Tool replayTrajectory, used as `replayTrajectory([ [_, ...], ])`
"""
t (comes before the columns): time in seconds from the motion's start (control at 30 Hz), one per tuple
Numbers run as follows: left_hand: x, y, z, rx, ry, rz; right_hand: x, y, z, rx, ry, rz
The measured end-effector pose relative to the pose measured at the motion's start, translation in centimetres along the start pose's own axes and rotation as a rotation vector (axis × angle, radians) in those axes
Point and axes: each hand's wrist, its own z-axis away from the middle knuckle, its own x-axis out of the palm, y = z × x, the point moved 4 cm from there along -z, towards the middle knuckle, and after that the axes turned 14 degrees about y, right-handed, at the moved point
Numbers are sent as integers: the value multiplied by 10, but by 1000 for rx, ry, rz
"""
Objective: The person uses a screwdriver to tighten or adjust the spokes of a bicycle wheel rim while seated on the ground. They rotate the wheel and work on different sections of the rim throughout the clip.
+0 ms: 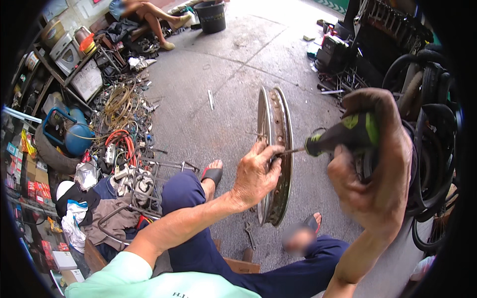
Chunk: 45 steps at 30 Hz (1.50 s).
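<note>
An upright wheel rim (282, 203) with a rust-marked inner band stands in front of me between my feet. My left hand (256, 176) is closed on the rim at its middle, with the fingertips beside the tip of a thin metal shaft. That shaft comes from a black and green screwdriver-like tool (343, 135), which my right hand (372, 176) grips out to the right of the rim; whether it is powered I cannot tell. The tool's tip meets the rim's inner band, partly hidden by my left fingers. An adjustable wrench (250, 233) lies on the floor below the rim.
Tangled cables (119, 107), a blue tank (77, 130), a metal rack and clothes (107, 218) crowd the left. A seated person's legs (161, 27) and a black bucket (210, 17) are at the back. Hanging tyres (430, 149) and tools (333, 54) line the right, above the concrete floor (223, 69).
</note>
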Motion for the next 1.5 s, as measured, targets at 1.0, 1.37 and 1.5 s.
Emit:
replayTrajectory([
  [1.0,2,-1,0,-52,-124,146,-18,-25,-6,125,-149,393],
  [1.37,-2,3,5,-345,-301,69,-12,-23,-8,78,-81,276],
  [1.5,3,-3,2,-393,-282,168,-10,-9,-6,-4,-46,107],
])
